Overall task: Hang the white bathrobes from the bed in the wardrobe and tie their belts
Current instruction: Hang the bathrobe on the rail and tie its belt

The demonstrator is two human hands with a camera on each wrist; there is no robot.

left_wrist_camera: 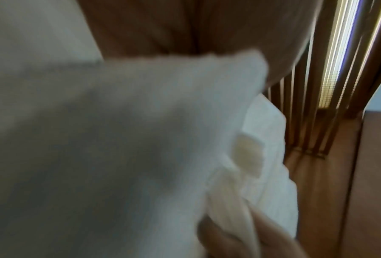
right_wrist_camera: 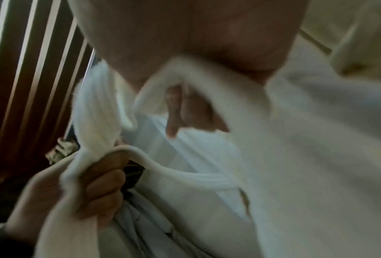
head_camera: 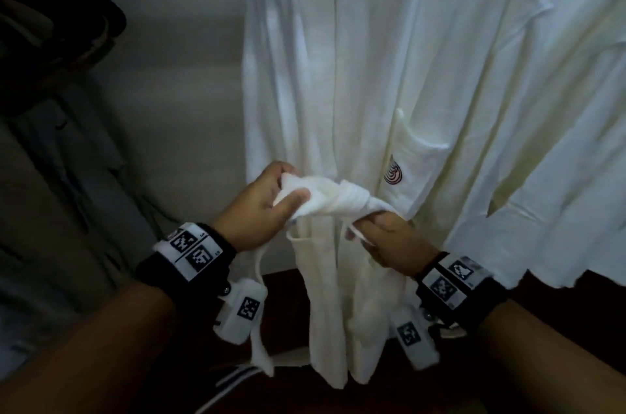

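Gripping one belt either side of its knot, two hands, left, right; two bathrobes hanging

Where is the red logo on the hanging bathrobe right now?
In the head view, the logo sits on the bathrobe's chest pocket, right of centre, just above the right hand gripping the belt.

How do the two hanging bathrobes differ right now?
The left bathrobe is cinched at the waist by its belt, which the left hand and right hand both grip; the right bathrobe hangs loose and untouched, no belt visible. Only the right bathrobe shows a logo, on its pocket. Both are white and hanging.
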